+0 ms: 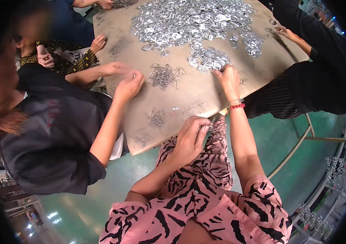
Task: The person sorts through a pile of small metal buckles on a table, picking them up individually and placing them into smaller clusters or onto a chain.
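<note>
A small shiny metal piece [210,127] sits pinched between the thumb and curled fingers of the left hand [191,136], held at the table's near edge above the patterned trousers. The right arm reaches forward, its hand [228,79] palm down with fingers bent at the near edge of a small pile of metal buckles [210,59], though whether it grips one cannot be told. The tan table [205,87] also bears a large buckle heap [193,20] farther off and a tangle of thin wire hooks [164,76] to the left.
</note>
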A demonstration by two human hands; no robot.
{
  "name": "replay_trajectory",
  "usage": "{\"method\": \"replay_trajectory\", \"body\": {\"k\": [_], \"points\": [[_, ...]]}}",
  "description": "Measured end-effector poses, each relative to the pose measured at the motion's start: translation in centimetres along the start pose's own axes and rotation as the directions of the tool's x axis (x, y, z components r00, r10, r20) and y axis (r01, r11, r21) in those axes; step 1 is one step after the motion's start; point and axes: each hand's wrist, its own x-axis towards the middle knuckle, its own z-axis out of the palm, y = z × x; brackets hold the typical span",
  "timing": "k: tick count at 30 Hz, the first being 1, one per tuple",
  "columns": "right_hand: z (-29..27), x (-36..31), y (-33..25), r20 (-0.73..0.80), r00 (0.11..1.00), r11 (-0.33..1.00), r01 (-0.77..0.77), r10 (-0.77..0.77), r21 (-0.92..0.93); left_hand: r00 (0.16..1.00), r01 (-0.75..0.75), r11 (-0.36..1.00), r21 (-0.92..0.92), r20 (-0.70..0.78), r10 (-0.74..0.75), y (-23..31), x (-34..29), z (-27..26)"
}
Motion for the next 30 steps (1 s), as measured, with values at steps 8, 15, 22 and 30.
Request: {"method": "replay_trajectory", "body": {"k": [8, 15, 22, 30], "points": [[0.9, -3.2, -1.6, 0.034, 0.999, 0.498, -0.046, 0.032, 0.866, 0.999, 0.049, 0.998, -0.037, -0.018, -0.049, -0.1, -0.9, -0.7], [-10.9, -14.0, -4.5, 0.170, 0.975, 0.565, -0.060, -0.144, 0.823, 0.994, -0.072, 0.995, -0.075, -0.085, 0.065, -0.7, -0.5, 0.3], [-13.3, -17.6, -5.0, 0.031, 0.994, 0.444, 0.019, -0.103, 0.896, 0.994, -0.096, 0.994, -0.051, -0.054, 0.094, 0.5, -0.3, -0.1], [-12.4, -17.9, -4.7, 0.052, 0.996, 0.317, -0.027, -0.073, 0.948, 0.991, -0.106, 0.994, -0.019, -0.080, 0.104, -2.8, -0.9, -0.4]]}}
